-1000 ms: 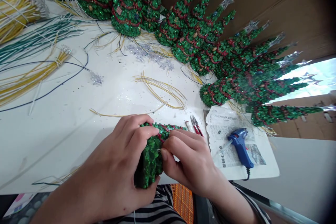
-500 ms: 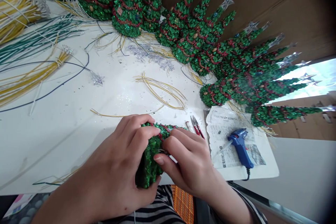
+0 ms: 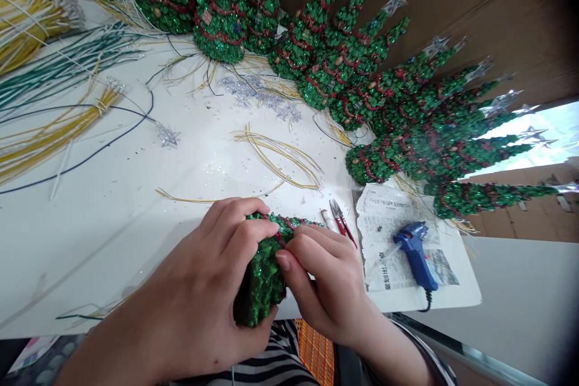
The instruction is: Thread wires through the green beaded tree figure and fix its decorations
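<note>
The left hand [image 3: 210,259] curls closed around the wide lower body of a glittery green cone-shaped tinsel tree [image 3: 262,277], held over the white table [image 3: 94,241], its long axis running rightward to the tip, nearer the gripping right hand [image 3: 323,283].

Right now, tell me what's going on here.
A person holds a small green glitter tree in both hands, the left hand around its thick end and the right hand pinching near its red garland. Snips lie just beyond the right hand, a glue gun sits on newspaper, and more trees line the table.
</note>
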The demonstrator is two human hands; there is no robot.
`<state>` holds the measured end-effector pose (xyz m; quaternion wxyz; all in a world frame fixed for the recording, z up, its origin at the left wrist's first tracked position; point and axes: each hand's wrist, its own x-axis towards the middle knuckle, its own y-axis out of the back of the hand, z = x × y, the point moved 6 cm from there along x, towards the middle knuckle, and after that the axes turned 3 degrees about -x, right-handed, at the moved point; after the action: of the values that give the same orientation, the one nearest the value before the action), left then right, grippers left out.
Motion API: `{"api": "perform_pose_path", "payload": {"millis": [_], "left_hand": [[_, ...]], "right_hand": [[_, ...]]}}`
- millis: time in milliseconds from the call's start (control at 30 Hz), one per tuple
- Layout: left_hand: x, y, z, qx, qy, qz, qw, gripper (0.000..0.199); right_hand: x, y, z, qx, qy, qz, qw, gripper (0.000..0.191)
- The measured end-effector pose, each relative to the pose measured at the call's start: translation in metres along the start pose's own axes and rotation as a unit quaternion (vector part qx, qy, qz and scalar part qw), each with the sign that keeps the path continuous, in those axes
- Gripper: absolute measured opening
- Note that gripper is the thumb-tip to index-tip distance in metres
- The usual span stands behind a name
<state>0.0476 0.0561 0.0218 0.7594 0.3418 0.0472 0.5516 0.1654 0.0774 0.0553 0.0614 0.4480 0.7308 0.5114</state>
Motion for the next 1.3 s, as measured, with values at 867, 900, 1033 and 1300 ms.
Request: {"api": "perform_pose_path", "payload": {"millis": [867, 900, 1033, 1300], "left_hand": [[0.000, -0.001, -0.001, -0.007, 0.004, -0.006, 1.000, 0.052], [0.000, -0.001, 0.000, -0.008, 0.004, -0.007, 1.000, 0.052], [-0.001, -0.001, -0.001, -0.012, 0.008, -0.003, 1.000, 0.052], [-0.006, -0.003, -0.006, -0.004, 0.034, -0.032, 0.999, 0.087]], "right_hand": [[-0.004, 0.007, 0.004, 0.044, -0.049, 0.016, 0.998, 0.028], [-0.004, 0.007, 0.003, 0.032, -0.047, 0.020, 0.998, 0.028], [-0.008, 0.008, 0.001, -0.032, -0.052, 0.026, 0.998, 0.028], [-0.024, 0.016, 0.004, 0.019, -0.085, 0.069, 0.994, 0.011]]}}
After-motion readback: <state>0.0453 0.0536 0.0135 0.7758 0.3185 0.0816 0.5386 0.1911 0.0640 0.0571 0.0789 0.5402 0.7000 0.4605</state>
